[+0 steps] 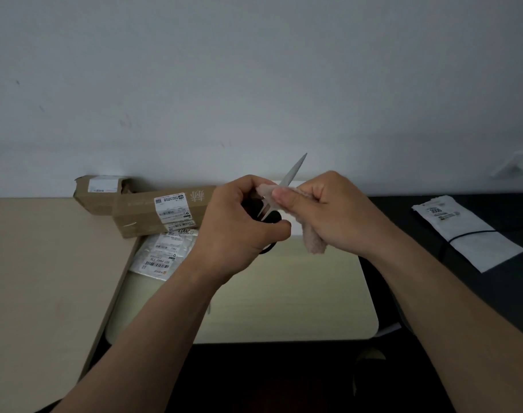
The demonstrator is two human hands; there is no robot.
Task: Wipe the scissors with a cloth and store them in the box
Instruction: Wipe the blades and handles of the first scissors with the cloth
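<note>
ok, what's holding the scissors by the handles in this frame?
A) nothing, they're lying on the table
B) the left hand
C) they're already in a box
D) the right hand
B: the left hand grips the black handles of the scissors, blades pointing up toward the wall, while the right hand pinches the cloth round the blades.

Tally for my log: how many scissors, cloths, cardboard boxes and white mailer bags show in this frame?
Scissors: 1
Cloth: 1
Cardboard boxes: 2
White mailer bags: 2
Total: 6
</note>
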